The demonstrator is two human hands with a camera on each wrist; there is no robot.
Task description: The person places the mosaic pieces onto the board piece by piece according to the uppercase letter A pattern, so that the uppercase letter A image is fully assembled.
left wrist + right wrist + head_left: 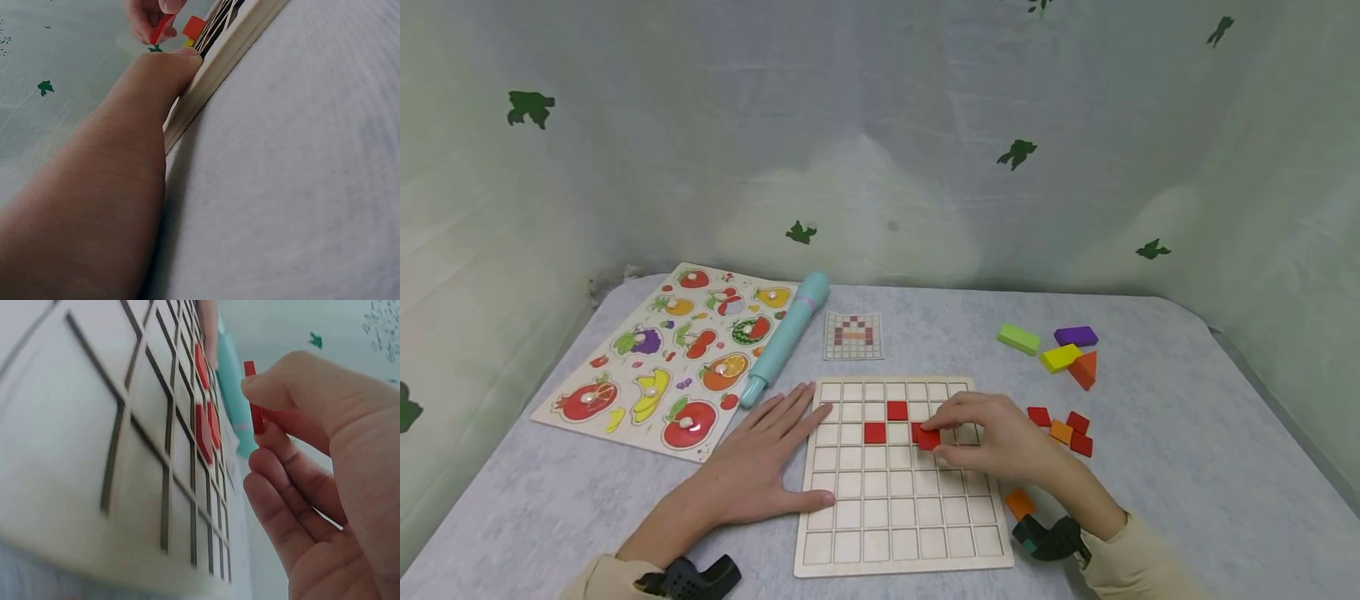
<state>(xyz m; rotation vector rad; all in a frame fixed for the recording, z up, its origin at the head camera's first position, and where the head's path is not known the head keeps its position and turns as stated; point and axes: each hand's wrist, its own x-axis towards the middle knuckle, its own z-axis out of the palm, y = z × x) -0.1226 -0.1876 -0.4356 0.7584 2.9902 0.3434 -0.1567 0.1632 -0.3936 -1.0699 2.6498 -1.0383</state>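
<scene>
A pale wooden grid board (pixel 912 482) lies on the table in front of me. My left hand (pixel 767 462) is spread flat at its left edge, with the thumb and a fingertip on the rim. Over the upper right of the board, my right hand (pixel 988 433) pinches a red square tile (pixel 253 400) between thumb and fingers. In the right wrist view that tile is held on edge above the grid. Red tiles sit in the board's cells, one in an upper row (pixel 897 411) and another lower left (pixel 875 433); a third (pixel 915 432) is partly hidden behind the held tile.
Right of the board lie loose red tiles (pixel 1081 444), orange tiles (pixel 1020 503) and coloured blocks (pixel 1018 338). A small pattern card (pixel 853 337) is behind the board. At the left are a fruit puzzle board (pixel 651 342) and a teal tube (pixel 786 337).
</scene>
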